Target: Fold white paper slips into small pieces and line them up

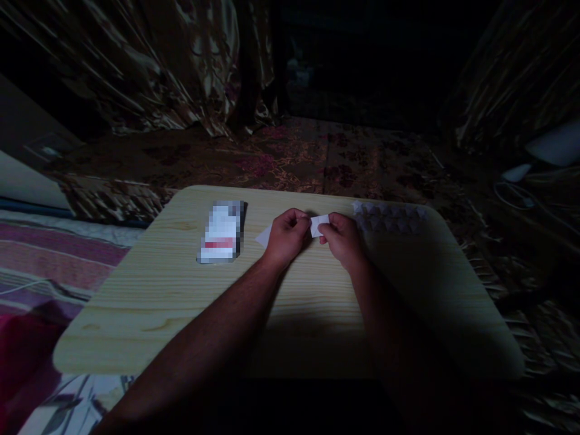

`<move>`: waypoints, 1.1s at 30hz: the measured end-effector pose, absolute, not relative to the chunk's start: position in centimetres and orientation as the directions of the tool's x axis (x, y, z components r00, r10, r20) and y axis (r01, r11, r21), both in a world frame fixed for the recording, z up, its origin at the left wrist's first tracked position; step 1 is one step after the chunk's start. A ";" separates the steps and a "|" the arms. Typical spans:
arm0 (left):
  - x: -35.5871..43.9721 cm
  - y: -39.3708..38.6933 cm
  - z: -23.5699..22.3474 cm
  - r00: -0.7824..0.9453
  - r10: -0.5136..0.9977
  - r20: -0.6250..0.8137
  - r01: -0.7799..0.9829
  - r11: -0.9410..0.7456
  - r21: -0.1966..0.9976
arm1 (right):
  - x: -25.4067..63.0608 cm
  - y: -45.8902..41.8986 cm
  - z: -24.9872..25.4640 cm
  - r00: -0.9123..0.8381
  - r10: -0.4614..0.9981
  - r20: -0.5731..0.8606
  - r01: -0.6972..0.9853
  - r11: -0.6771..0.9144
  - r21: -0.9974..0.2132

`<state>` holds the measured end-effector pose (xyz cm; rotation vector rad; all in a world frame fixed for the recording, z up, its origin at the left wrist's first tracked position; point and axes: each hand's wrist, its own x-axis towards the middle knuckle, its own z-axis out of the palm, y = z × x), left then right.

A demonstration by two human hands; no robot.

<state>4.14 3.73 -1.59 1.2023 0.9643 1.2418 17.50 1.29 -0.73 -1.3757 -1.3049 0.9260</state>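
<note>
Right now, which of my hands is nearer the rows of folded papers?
Right. Your right hand is just left of the folded papers, gripping the held piece; your left hand is farther off, at that piece's left edge.

Near-left table (149, 314): passable, up to left forearm (226, 320).
Far left: blurred object (222, 228) obstructs.
Far right: two rows of pale pieces (389, 226) obstruct.
Near right: apparently passable, deep shadow.

The table (190, 296) is viewed from the person's head, forward and down; the left hand (286, 237) and right hand (343, 237) are framed near the centre, at middle distance; a curtain (212, 60) is seen farther off, above.
</note>
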 end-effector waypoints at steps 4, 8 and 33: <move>4.0 3.7 -1.4 0.138 0.988 0.075 -0.137 -0.056 0.989 | 17.7 1.3 -0.8 0.119 0.986 0.115 0.284 0.077 -0.956; 3.9 3.6 -1.3 0.177 0.981 0.082 -0.110 -0.063 0.992 | 17.6 1.3 -1.0 0.095 0.984 0.151 0.315 0.114 -0.942; 3.7 4.1 -2.1 0.185 0.981 0.060 -0.219 -0.019 0.976 | 17.6 1.2 -1.5 0.054 0.974 0.222 0.433 0.177 -0.884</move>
